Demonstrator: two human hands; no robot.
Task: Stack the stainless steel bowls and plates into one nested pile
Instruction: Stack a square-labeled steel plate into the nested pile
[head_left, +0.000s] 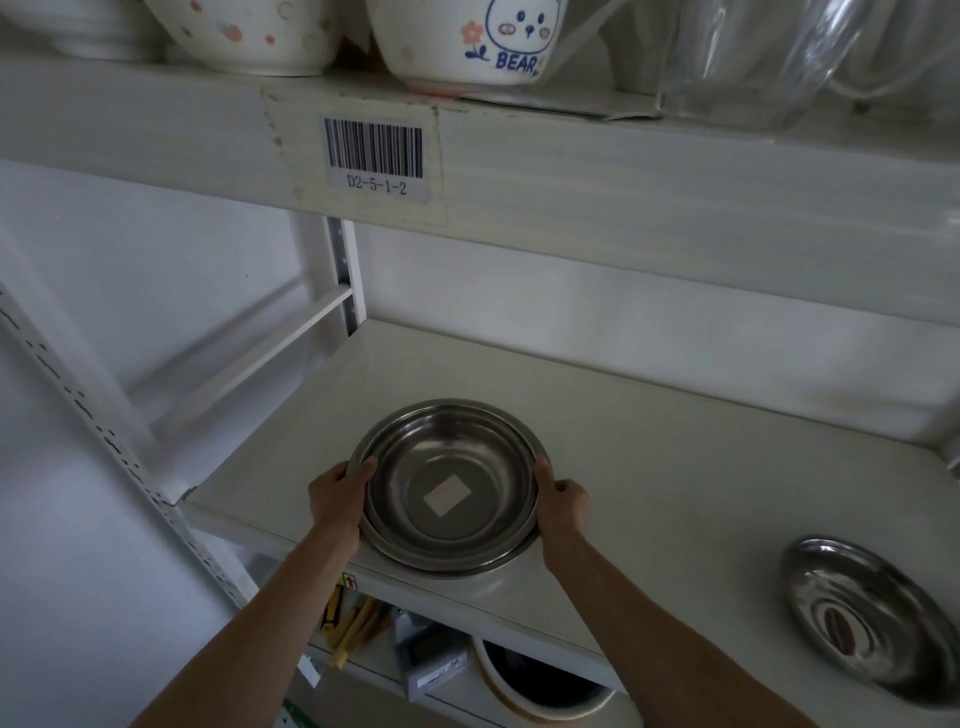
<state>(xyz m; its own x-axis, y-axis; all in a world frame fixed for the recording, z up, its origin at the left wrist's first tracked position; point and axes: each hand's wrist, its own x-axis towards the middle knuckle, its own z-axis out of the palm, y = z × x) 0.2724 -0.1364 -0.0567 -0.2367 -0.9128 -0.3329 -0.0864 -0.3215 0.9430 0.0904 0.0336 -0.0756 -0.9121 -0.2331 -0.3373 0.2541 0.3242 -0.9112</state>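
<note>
A nested pile of round stainless steel bowls (451, 491) sits near the front edge of the pale white shelf (649, 467), a square sticker on the inner bowl's floor. The left hand (336, 496) clasps the pile's left rim, thumb hooked over it; the right hand (563, 506) presses the right rim, so both hold the pile between them. A shallow stainless steel plate (872, 618) lies well apart at the near right, not yet added. The pile slightly overhangs the front edge; I judge a pull toward the person could tip it off. Smooth metal rims may slip, letting the inner bowl shift and clatter.
</note>
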